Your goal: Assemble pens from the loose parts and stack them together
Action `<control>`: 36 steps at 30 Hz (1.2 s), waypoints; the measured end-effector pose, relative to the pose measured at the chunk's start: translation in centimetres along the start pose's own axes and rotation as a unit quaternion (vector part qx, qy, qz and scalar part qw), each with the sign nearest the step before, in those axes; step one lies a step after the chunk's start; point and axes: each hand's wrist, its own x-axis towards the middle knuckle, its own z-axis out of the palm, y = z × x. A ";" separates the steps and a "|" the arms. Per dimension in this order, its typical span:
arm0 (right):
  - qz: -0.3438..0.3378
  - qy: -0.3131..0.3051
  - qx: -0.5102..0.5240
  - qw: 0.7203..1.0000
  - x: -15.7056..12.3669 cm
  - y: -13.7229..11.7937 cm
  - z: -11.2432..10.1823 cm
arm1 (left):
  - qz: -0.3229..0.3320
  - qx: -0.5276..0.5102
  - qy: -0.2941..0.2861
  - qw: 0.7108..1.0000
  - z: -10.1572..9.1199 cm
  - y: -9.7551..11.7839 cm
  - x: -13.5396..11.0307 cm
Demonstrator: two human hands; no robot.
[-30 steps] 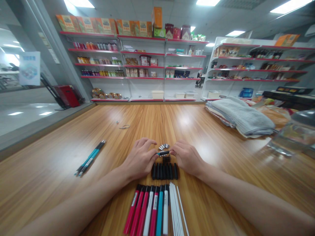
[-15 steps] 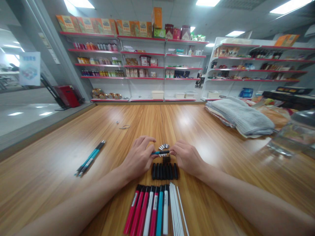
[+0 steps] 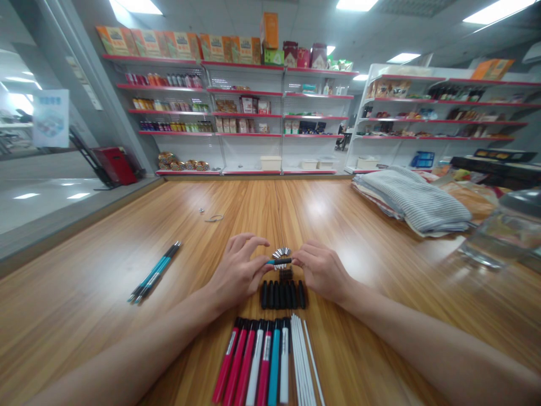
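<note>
A blue pen with a black grip point(image 3: 282, 261) lies level between my hands. My left hand point(image 3: 239, 269) pinches its blue barrel with thumb and index finger, the other fingers raised. At the black end, the closed fingertips of my right hand point(image 3: 320, 269) hold the tip. Beneath and behind the pen are several small silver cones point(image 3: 281, 251) in an arc and some small dark pieces point(image 3: 286, 274). Nearer to me stands a row of black grips point(image 3: 282, 295). Below it are red, white and blue pen barrels point(image 3: 249, 363) and thin white refills point(image 3: 301, 361).
Blue and black pens point(image 3: 155, 273) lie at the left of the wooden table point(image 3: 359, 338). Farther back are a thin ring point(image 3: 214, 218) and a tiny silver piece point(image 3: 202, 210). To the right are folded striped cloth point(image 3: 414, 197) and a glass jar point(image 3: 502, 231). Shelves stand beyond.
The left thumb and fingers have shifted slightly right along the pen, so less blue barrel shows. The right hand and the parts on the table stay in place.
</note>
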 end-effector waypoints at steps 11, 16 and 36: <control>0.048 0.085 -0.036 0.995 -0.1 2.0 -0.4 | -0.364 -0.351 0.059 0.860 0.8 -2.7 -0.1; 0.034 0.084 -0.040 0.995 0.0 1.8 -0.4 | -0.431 -0.515 -0.007 0.741 1.2 -3.9 -0.4; 0.032 0.089 -0.004 0.996 -0.2 1.9 -0.3 | -0.342 -0.490 -0.041 0.801 0.0 -1.7 -0.1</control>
